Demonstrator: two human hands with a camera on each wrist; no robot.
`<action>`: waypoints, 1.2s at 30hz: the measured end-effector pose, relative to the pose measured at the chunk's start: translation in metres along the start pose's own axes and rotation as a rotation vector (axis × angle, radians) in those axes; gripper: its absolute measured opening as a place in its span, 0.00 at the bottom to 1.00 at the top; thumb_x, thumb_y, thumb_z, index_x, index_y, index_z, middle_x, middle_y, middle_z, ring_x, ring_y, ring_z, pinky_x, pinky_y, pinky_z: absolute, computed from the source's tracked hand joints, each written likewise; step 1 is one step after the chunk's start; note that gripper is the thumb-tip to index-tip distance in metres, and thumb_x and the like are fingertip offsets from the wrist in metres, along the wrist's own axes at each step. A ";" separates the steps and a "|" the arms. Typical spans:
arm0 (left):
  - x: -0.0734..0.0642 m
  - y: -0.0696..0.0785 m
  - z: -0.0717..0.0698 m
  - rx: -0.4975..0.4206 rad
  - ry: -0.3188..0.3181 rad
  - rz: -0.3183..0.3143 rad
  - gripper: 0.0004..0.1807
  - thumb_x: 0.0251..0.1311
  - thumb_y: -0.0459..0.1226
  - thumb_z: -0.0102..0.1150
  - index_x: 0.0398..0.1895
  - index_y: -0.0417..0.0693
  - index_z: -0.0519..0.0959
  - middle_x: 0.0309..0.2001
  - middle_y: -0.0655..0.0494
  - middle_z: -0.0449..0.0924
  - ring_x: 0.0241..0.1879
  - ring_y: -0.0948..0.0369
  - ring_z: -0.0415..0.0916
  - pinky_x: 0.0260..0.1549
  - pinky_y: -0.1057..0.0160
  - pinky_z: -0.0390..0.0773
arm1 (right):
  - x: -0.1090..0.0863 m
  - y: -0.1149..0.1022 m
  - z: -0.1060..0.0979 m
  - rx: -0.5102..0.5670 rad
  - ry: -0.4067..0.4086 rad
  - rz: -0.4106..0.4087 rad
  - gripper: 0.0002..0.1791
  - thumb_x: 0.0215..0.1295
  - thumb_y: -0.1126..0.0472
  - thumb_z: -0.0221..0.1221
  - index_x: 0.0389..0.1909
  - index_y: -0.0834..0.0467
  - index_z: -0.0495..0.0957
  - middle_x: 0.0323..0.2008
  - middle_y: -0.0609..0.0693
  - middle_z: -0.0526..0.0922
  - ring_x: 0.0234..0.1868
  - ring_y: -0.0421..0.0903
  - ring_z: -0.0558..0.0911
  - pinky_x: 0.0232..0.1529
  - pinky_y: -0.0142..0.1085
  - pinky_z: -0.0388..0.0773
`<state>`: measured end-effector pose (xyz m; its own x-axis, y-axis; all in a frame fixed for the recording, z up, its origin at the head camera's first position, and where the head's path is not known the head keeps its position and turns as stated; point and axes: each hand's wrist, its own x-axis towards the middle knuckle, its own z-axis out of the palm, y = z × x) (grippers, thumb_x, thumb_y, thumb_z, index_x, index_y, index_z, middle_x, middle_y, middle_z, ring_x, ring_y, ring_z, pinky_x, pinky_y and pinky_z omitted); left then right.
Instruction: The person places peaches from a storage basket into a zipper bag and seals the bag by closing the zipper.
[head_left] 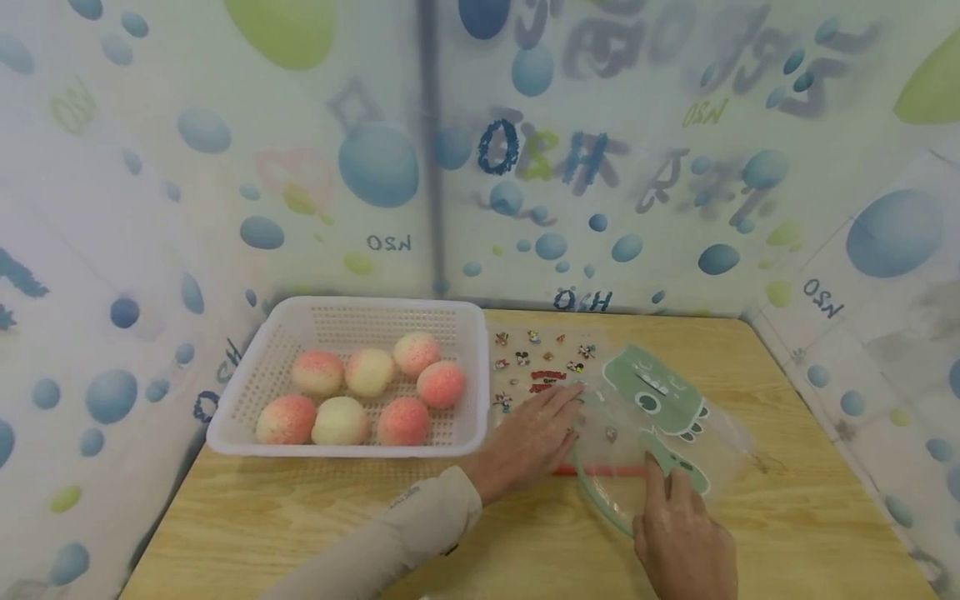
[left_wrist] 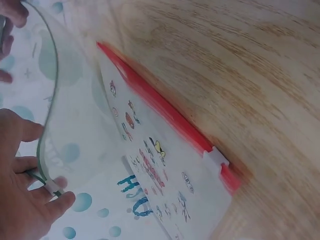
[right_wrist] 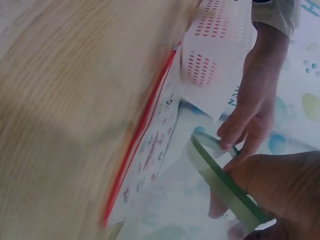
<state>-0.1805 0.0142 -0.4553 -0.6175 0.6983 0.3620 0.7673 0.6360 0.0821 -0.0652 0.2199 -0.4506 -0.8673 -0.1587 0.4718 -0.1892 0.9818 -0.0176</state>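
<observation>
A clear zip bag [head_left: 656,392] with a green dinosaur print and a green zip edge is held up between both hands. My left hand [head_left: 528,437] pinches one end of that edge, its fingers about the small white slider [left_wrist: 51,187] in the left wrist view. Farther along, my right hand [head_left: 684,533] grips the same edge, the thumb lying along the green strip [right_wrist: 220,177] in the right wrist view. The strip bows in a curve between the hands. Beneath it, a second clear bag [head_left: 525,346] with cartoon prints and a red zip lies flat on the table.
To the left stands a white plastic basket [head_left: 480,417] holding several pink and cream peaches [head_left: 405,421]. Its right wall is close to the red-zip bag. The wooden table [head_left: 795,533] is enclosed at the back and sides by patterned walls [head_left: 637,200].
</observation>
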 end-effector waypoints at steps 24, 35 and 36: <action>-0.021 -0.021 -0.029 0.033 0.107 0.007 0.13 0.66 0.40 0.61 0.52 0.52 0.83 0.67 0.48 0.72 0.69 0.50 0.64 0.67 0.51 0.66 | 0.016 -0.024 -0.017 0.009 -0.083 -0.003 0.42 0.46 0.62 0.66 0.65 0.75 0.67 0.36 0.64 0.79 0.13 0.41 0.62 0.07 0.33 0.56; -0.072 -0.071 -0.063 0.010 0.146 -0.082 0.13 0.63 0.36 0.63 0.50 0.46 0.82 0.54 0.49 0.80 0.57 0.50 0.75 0.59 0.48 0.73 | 0.016 -0.024 -0.016 0.025 -0.086 -0.015 0.42 0.47 0.62 0.66 0.65 0.74 0.67 0.33 0.61 0.78 0.13 0.40 0.60 0.08 0.33 0.55; -0.076 -0.075 -0.064 0.004 0.138 -0.089 0.13 0.63 0.35 0.63 0.51 0.45 0.81 0.53 0.49 0.80 0.57 0.49 0.75 0.59 0.48 0.73 | 0.016 -0.024 -0.016 0.022 -0.094 -0.010 0.42 0.48 0.62 0.66 0.66 0.74 0.67 0.34 0.61 0.78 0.13 0.40 0.60 0.08 0.33 0.56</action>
<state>-0.1799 -0.1073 -0.4292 -0.6531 0.5874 0.4780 0.7098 0.6947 0.1162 -0.0676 0.1952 -0.4284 -0.9047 -0.1787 0.3869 -0.2072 0.9777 -0.0330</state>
